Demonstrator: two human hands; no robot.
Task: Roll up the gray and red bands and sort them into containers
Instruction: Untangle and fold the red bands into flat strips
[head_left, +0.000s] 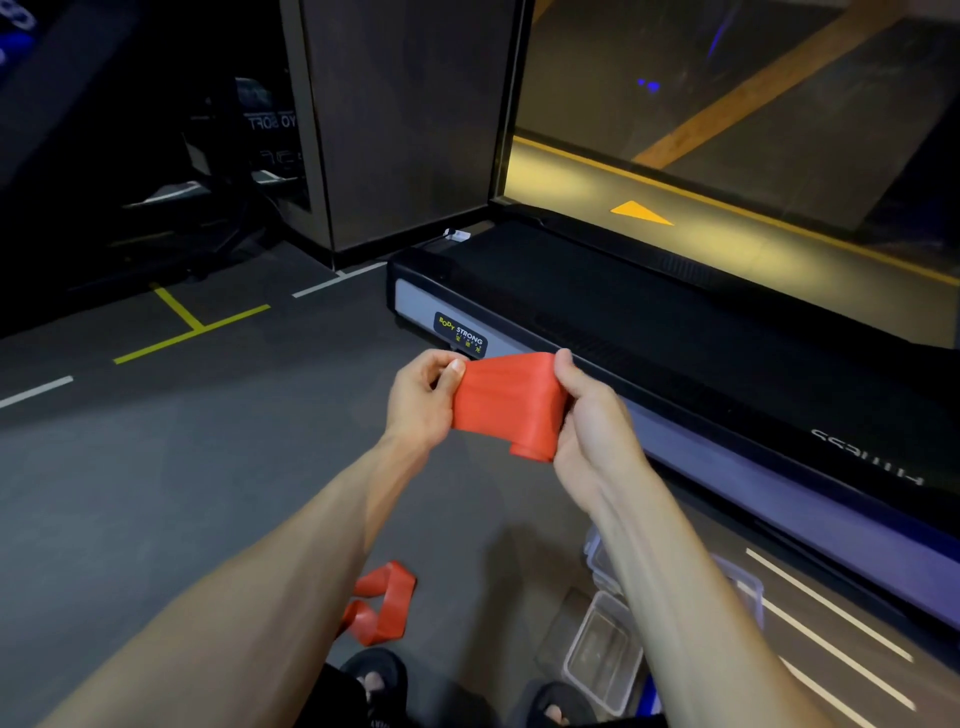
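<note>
A red band (506, 402) is stretched between both hands at chest height. My left hand (421, 400) pinches its flat left end between thumb and fingers. My right hand (589, 415) grips the rolled-up part at the band's right end. A second red band (382, 603) lies loosely folded on the floor below, near my feet. Two clear plastic containers sit on the floor under my right forearm: one (602, 660) close to my right foot, the other (597, 561) behind it and largely hidden by the arm. No gray band shows.
A treadmill (649, 322) with a "Body Strong" label runs along the right side, in front of a glass wall (727, 104). A dark pillar (405, 130) stands behind it. Gray floor (182, 467) with yellow and white lines spreads left. My sandalled feet are at the bottom edge.
</note>
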